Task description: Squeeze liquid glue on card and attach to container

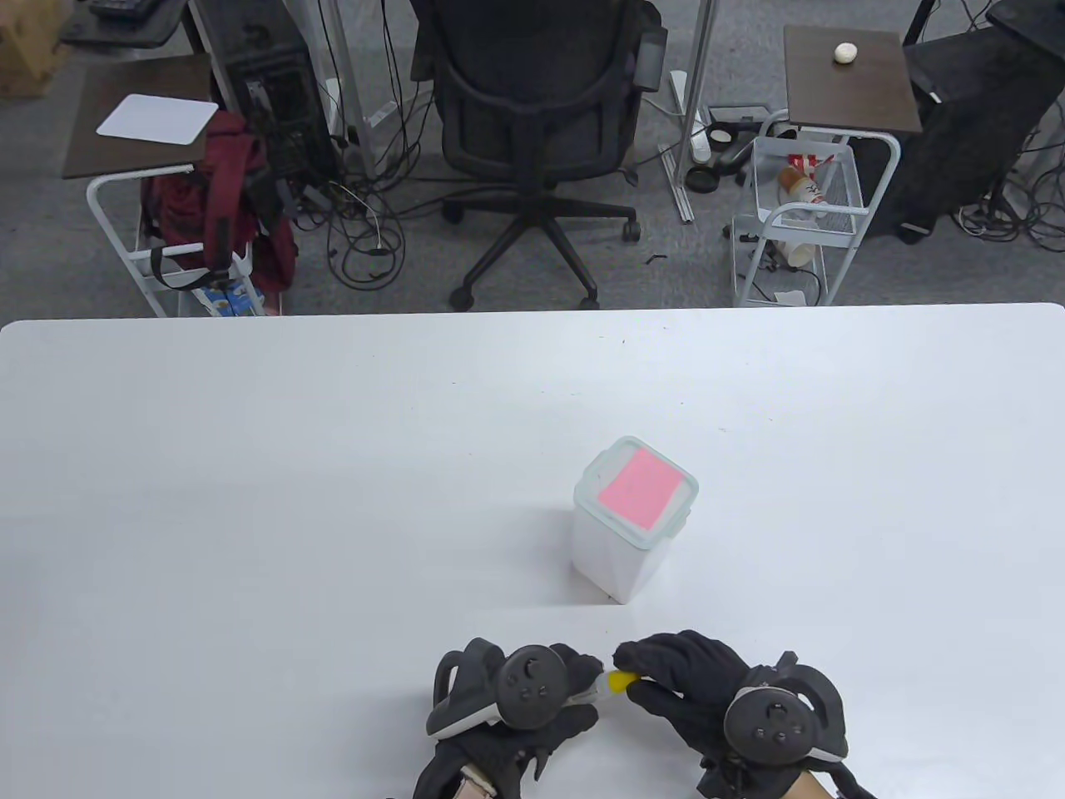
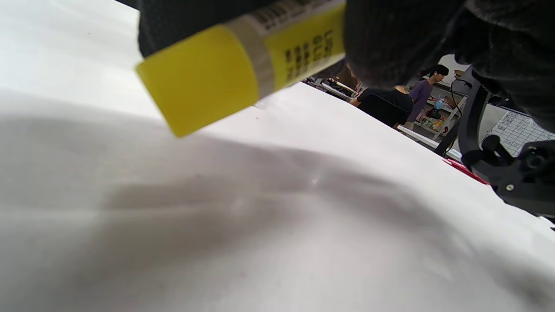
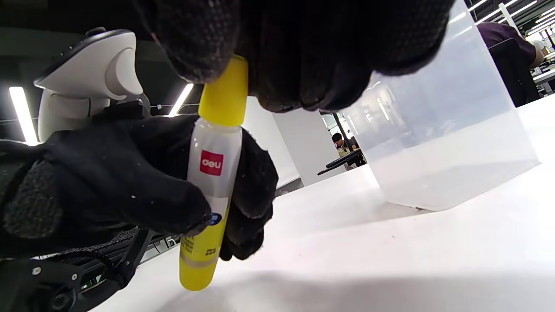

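Observation:
A liquid glue bottle (image 3: 212, 182) with a clear body and yellow ends is held between both hands near the table's front edge. My left hand (image 1: 574, 678) grips its body (image 2: 243, 65). My right hand (image 1: 645, 666) pinches the yellow cap (image 1: 620, 682) at its top end (image 3: 225, 93). A pink card (image 1: 637, 487) lies flat on the lid of a translucent white container (image 1: 620, 558), which stands upright just beyond my hands, apart from them. The container (image 3: 446, 143) looms close in the right wrist view.
The white table (image 1: 250, 499) stretches wide on all sides of the container. Beyond its far edge are an office chair (image 1: 532, 125), a wire cart (image 1: 799, 216) and a side table with a red backpack (image 1: 225, 191).

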The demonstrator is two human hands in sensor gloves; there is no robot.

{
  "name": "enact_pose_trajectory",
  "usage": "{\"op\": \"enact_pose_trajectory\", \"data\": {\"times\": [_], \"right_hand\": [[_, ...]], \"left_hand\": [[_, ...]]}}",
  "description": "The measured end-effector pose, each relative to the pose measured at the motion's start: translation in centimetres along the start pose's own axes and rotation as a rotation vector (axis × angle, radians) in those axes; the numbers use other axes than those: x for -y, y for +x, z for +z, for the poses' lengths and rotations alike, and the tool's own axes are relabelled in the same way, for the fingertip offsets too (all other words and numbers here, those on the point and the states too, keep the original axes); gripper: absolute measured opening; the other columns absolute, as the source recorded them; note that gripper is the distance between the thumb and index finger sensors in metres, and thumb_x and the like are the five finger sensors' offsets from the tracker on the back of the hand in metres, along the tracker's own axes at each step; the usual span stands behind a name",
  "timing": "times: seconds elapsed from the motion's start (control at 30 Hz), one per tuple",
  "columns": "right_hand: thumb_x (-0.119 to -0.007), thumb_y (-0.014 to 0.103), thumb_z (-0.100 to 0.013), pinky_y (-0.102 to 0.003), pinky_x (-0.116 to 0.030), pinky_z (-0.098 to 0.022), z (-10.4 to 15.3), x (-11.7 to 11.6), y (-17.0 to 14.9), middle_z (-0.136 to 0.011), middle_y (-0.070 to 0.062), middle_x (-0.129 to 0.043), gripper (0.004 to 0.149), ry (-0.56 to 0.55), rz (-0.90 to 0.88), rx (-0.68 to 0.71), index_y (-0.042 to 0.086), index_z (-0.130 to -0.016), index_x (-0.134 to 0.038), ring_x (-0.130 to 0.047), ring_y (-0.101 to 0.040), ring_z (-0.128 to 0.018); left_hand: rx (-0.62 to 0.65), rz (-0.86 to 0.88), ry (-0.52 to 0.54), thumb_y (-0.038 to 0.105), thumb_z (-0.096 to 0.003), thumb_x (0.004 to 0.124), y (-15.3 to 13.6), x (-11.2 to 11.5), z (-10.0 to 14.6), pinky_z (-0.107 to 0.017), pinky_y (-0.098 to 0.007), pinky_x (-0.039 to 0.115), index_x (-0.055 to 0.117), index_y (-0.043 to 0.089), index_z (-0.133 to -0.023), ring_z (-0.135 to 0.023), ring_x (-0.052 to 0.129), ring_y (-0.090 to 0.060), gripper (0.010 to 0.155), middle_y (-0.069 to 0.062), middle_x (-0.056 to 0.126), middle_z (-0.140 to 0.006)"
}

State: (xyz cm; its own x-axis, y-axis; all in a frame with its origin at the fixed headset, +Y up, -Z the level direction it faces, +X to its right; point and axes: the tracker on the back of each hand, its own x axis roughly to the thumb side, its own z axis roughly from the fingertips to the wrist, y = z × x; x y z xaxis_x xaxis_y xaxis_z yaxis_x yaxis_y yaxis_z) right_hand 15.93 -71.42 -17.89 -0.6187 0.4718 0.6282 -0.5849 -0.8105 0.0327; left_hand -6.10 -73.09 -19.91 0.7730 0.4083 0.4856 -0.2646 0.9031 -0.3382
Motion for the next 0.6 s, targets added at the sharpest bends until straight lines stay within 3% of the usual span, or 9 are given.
{"op": "enact_pose_trajectory", "data": {"times": [0.23, 0.3, 0.37, 0.4, 0.53, 0.6], "right_hand": [[-0.062, 0.049, -0.057, -0.043, -0.081, -0.042, 0.3, -0.6, 0.1, -0.068, -0.005, -0.094, 0.045, -0.010, 0.108, -0.022, 0.018, -0.077, -0.087, -0.094, -0.026, -0.050], [-0.059, 0.049, -0.058, -0.045, -0.081, -0.045, 0.3, -0.8, 0.1, -0.075, -0.007, -0.092, 0.048, -0.008, 0.094, -0.018, 0.017, -0.084, -0.084, -0.094, -0.028, -0.055], [-0.064, 0.049, -0.057, -0.049, -0.077, -0.055, 0.3, -0.9, 0.1, -0.094, -0.016, -0.081, 0.061, 0.013, 0.032, 0.037, 0.013, -0.105, -0.063, -0.088, -0.036, -0.070], [-0.067, 0.047, -0.056, -0.051, -0.076, -0.057, 0.2, -1.0, 0.1, -0.099, -0.017, -0.077, 0.062, 0.026, -0.002, 0.060, 0.013, -0.108, -0.059, -0.087, -0.037, -0.073], [-0.072, 0.036, -0.056, -0.047, -0.078, -0.054, 0.1, -1.2, 0.3, -0.091, -0.011, -0.083, 0.050, 0.060, 0.015, 0.066, 0.017, -0.101, -0.066, -0.090, -0.031, -0.068], [-0.073, 0.037, -0.054, -0.045, -0.080, -0.051, 0.1, -1.2, 0.4, -0.084, -0.009, -0.087, 0.049, 0.058, 0.040, 0.055, 0.016, -0.098, -0.070, -0.092, -0.027, -0.062]], "left_hand": [[0.015, -0.026, -0.015, 0.048, -0.0391, 0.086, 0.4, 0.4, 0.0, -0.055, -0.038, 0.085, 0.077, 0.028, -0.093, -0.073, 0.095, -0.027, 0.058, -0.001, 0.088, -0.083], [0.009, -0.015, -0.010, 0.049, -0.0391, 0.086, 0.3, 0.4, -0.1, -0.055, -0.038, 0.085, 0.076, 0.028, -0.093, -0.073, 0.095, -0.026, 0.058, 0.000, 0.088, -0.083], [0.008, 0.031, -0.002, 0.049, -0.0392, 0.086, 0.1, 0.3, -0.1, -0.055, -0.038, 0.085, 0.076, 0.028, -0.093, -0.073, 0.095, -0.027, 0.058, 0.000, 0.088, -0.083], [0.005, 0.039, 0.001, 0.049, -0.0393, 0.086, 0.0, 0.2, -0.1, -0.055, -0.038, 0.084, 0.076, 0.028, -0.093, -0.073, 0.094, -0.027, 0.058, -0.001, 0.088, -0.083], [0.001, 0.019, 0.005, 0.049, -0.0391, 0.086, -0.1, 0.2, 0.0, -0.056, -0.038, 0.084, 0.077, 0.028, -0.093, -0.073, 0.094, -0.027, 0.058, 0.000, 0.088, -0.083], [0.000, -0.008, 0.001, 0.048, -0.0389, 0.086, 0.1, 0.4, -0.1, -0.056, -0.038, 0.084, 0.076, 0.028, -0.093, -0.073, 0.095, -0.027, 0.059, 0.000, 0.088, -0.083]]}}
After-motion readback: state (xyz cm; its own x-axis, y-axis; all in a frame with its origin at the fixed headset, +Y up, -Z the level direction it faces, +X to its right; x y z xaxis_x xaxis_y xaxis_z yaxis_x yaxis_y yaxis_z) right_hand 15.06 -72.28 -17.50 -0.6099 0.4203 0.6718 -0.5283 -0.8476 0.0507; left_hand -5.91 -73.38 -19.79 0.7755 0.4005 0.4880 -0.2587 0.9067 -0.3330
